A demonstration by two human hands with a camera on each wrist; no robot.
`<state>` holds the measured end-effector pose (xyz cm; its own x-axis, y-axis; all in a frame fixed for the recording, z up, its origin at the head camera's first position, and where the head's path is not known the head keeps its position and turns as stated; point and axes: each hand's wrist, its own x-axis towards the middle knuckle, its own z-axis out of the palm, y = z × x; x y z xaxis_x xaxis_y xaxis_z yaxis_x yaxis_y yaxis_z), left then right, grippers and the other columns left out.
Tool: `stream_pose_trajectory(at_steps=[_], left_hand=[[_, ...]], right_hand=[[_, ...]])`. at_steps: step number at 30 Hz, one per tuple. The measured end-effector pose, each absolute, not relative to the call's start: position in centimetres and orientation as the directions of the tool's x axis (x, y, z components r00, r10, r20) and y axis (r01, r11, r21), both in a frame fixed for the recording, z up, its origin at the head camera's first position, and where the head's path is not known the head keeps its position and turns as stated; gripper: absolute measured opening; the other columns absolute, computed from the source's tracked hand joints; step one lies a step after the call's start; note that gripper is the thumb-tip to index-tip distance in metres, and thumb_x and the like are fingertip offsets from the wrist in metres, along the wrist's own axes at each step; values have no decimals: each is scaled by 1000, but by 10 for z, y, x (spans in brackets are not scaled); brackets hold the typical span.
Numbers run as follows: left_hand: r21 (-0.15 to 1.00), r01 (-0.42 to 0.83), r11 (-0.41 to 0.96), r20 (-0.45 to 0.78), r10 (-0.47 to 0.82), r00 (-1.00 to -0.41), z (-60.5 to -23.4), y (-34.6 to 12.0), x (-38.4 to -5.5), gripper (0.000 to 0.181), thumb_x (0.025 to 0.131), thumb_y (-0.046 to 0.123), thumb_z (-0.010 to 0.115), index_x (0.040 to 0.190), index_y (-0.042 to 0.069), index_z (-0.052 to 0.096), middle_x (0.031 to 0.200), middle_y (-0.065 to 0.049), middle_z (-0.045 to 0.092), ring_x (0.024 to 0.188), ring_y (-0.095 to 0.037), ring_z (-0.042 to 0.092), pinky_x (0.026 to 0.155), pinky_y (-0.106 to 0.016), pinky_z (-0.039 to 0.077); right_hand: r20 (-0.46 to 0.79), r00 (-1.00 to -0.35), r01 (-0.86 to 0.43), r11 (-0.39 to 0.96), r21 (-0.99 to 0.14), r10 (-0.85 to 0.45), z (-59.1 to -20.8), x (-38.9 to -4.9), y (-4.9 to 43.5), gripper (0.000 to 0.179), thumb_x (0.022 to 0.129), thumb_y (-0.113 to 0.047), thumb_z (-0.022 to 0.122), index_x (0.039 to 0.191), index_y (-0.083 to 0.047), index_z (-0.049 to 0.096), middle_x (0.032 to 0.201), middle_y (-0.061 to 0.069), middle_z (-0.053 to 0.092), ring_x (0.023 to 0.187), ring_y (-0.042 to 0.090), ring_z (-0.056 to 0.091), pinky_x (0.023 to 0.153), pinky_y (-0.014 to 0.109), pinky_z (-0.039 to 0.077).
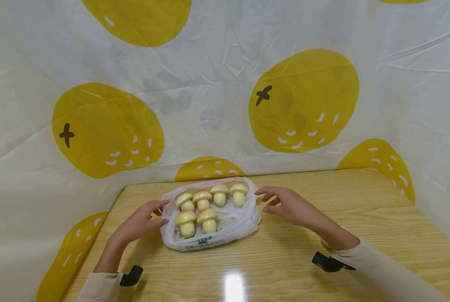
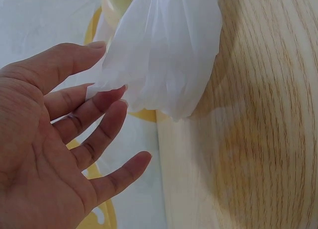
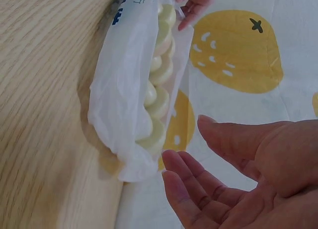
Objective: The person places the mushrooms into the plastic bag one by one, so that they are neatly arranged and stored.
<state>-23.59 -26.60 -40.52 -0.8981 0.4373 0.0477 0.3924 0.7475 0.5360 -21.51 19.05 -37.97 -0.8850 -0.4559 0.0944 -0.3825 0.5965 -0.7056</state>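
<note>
A white plastic bag [image 1: 247, 222] with green print lies on the table, its rim rolled open. Inside it, several pale-yellow toy-like mushrooms [image 1: 187, 229] with reddish-tinged caps lie in two rows. My left hand [image 1: 139, 222] is at the bag's left side, fingers loosely bent. In the left wrist view the thin plastic [image 2: 164, 55] overlaps its index and middle fingertips, while the thumb stands apart from them. At the right rim is my right hand [image 1: 287, 205], relaxed, fingertips right at the plastic. The right wrist view shows a gap between its thumb and fingers [image 3: 186, 201].
The wood-grain table [image 1: 304, 260] extends in front of and to the right of the bag. A white curtain [image 1: 210, 105] printed with large yellow fruits hangs behind the table and along its sides. Dark wrist-worn devices [image 1: 133, 276] sit by both sleeves.
</note>
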Motion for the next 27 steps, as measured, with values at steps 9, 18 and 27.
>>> stream_pose_trajectory(at_steps=[9,18,27], left_hand=[[538,394,746,50,438,-898,-407,-267,-237,60,96,24,72,144,-5,51,114,-6,62,106,-27,59,89,-52,47],[548,379,746,47,425,-904,-410,-268,-237,60,96,24,72,144,-4,52,114,-5,62,106,-27,59,89,-53,47],[542,378,751,46,423,-905,-412,-271,-238,60,97,25,71,145,-4,51,115,-5,62,106,-27,58,90,-52,47]], right_hand=[[95,-893,-384,634,-671,-441,-375,-204,219,45,92,-11,74,135,-9,61,110,8,68,100,27,69,80,38,56],[102,-896,-387,646,-658,-433,-379,-194,246,42,90,-13,77,130,-8,64,107,2,68,99,24,69,80,31,55],[96,-905,-371,658,-655,-415,-384,-187,273,39,89,-20,78,125,-9,68,116,5,70,104,30,69,87,44,57]])
